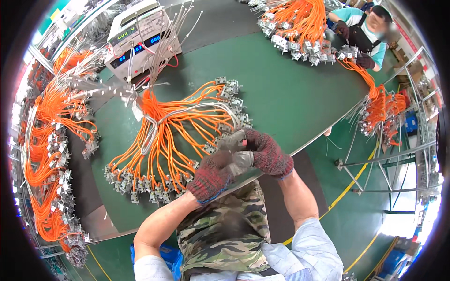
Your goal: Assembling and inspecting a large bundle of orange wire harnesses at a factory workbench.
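Note:
My left hand (214, 175) and my right hand (267, 152) wear dark red and grey knit gloves with grey fingertips. They meet near the table's front edge, just right of a fanned bundle of orange cables (164, 129) that end in small grey metal connectors (157, 189). Fingers on both hands are closed together. Whatever they pinch is hidden by the gloves, though a small bit of orange shows by the right fingertips. Two white cables loop over the orange ones. At its gathered end, the bundle has a white tie and loose wires.
A white bench instrument (136, 42) with lit displays stands at the back left of the green table (290, 93). More orange cable bundles lie along the left (44, 159) and far back (300, 23). Across the table, a co-worker (363, 33) handles connectors. To the right is a metal rack (389, 164).

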Tool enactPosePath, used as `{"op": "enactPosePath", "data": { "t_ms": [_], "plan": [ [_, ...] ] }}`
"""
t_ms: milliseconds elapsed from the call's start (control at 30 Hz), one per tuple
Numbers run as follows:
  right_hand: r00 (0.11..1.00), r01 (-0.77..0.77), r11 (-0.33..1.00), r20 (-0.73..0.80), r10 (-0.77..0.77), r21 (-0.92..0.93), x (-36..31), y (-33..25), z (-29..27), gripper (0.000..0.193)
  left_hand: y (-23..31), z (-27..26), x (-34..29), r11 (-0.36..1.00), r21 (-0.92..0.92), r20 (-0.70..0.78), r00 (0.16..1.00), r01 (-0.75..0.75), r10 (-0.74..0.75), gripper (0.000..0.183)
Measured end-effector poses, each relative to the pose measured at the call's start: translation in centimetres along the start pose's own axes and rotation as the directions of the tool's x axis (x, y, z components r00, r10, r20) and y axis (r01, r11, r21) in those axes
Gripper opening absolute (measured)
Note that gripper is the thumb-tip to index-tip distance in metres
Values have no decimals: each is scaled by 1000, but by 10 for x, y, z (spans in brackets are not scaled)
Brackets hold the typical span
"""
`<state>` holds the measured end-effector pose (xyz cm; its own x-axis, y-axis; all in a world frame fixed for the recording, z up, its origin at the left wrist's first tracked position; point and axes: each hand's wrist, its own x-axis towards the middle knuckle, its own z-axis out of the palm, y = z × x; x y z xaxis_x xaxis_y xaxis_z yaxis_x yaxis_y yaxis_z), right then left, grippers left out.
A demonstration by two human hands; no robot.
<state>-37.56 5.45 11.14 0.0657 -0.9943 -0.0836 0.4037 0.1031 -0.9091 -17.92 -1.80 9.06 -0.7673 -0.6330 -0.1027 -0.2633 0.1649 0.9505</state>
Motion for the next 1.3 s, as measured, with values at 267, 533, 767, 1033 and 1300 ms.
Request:
{"op": "enactPosePath", "data": {
  "t_ms": [267,533,767,1033,1300],
  "plan": [
    [846,228,467,-64,-530,-854,75,-108,-50,32,27,-41,101,720,611,-70,884,-328,462,50],
    [905,234,948,-307,-294,-218,205,-58,-130,20,-53,-90,207,846,530,-220,973,56,73,52],
    [936,113,986,-319,-148,-124,237,-15,-156,30,-61,-92,208,881,472,-210,975,35,74,58],
    [959,98,992,-260,-115,-78,244,-10,-158,34,-65,-95,208,869,495,-208,973,15,101,59],
    [958,27,978,-274,-84,-208,247,-10,-155,33,-64,-94,208,871,490,-198,978,37,70,60]
  ]
}}
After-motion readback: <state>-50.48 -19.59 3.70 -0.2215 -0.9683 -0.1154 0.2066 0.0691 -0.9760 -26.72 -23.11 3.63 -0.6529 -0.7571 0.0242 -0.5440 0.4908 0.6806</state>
